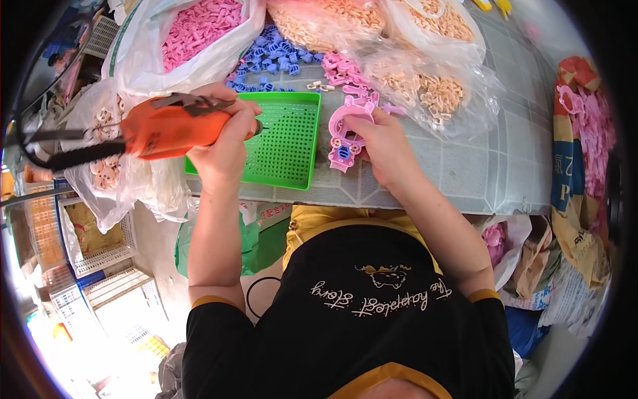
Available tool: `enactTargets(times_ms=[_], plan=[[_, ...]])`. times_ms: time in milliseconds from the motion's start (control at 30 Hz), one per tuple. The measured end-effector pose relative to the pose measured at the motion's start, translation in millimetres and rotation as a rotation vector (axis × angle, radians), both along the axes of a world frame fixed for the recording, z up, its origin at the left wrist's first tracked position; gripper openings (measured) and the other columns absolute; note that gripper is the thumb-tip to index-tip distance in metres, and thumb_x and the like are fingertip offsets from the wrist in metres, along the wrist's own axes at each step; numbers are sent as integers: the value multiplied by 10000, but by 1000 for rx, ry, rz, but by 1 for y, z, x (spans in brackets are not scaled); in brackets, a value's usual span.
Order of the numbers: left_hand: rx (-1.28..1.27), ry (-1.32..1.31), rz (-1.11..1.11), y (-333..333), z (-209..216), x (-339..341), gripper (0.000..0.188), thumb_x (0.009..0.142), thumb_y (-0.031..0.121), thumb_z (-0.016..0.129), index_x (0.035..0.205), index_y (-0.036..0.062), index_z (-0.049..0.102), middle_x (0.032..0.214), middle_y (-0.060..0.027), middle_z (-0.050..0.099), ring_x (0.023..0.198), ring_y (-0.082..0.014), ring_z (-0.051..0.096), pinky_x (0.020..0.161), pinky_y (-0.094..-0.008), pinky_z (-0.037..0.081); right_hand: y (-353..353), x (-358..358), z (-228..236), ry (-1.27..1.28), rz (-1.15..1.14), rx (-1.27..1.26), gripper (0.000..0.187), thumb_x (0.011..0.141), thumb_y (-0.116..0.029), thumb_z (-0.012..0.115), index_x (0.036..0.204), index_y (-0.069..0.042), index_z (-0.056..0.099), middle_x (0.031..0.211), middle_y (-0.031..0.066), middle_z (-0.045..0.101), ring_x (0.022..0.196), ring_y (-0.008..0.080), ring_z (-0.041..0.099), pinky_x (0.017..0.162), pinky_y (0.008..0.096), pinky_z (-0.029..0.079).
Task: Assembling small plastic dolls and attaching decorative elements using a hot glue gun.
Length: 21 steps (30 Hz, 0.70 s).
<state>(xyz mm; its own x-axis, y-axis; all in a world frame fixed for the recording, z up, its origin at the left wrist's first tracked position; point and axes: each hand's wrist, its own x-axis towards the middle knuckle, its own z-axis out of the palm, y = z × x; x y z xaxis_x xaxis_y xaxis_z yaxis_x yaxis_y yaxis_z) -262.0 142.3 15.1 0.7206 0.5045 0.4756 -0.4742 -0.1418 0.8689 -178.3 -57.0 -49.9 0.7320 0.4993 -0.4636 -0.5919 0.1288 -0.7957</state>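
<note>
My left hand is wrapped round an orange power tool with black parts and a short dark tip pointing right. The tool is partly blurred, so its exact kind is unclear. Between the fingers of my right hand is a pink plastic toy part, a ring with small ears and a narrower lower end. A blue insert sits in that lower end. Below and right of the tool, a shallow green perforated tray lies on the table, between my hands.
Behind the tray are loose blue pieces and pink parts. Bags of pink pieces and cream-coloured pieces line the far side of the grey table. A clear bag hangs at the left edge.
</note>
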Motion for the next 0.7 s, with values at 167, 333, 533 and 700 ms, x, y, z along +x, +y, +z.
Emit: enactTargets(times_ms=[167,333,533,700], plan=[[15,-84,-183,-20,21,-5,327,800,-6,571,1120,34,517,655,-41,504,589,-174,503,719,-410,479,1,2,-1,-26,1,-30,156,948,-116,599,1083,-44,629,939,63,688,771,158,680,611,321,570],[-55,-133,-449,-47,28,-5,287,802,6,650,1023,36,469,671,-95,547,584,-205,539,666,-430,509,3,4,-4,-40,20,-63,158,941,-110,604,1083,-49,637,942,57,683,771,156,679,600,308,563],[-86,-150,-524,-55,18,3,263,804,-43,631,1012,33,490,707,-94,561,609,-198,559,689,-442,528,2,6,-8,-73,30,-108,163,936,-109,608,1083,-46,640,930,57,682,767,147,675,597,303,565],[-85,-96,-500,-59,7,5,270,799,-88,622,1011,28,500,748,-93,576,628,-181,568,718,-439,542,1,6,-6,-47,39,-96,167,936,-121,609,1078,-40,640,927,61,683,749,145,673,587,294,566]])
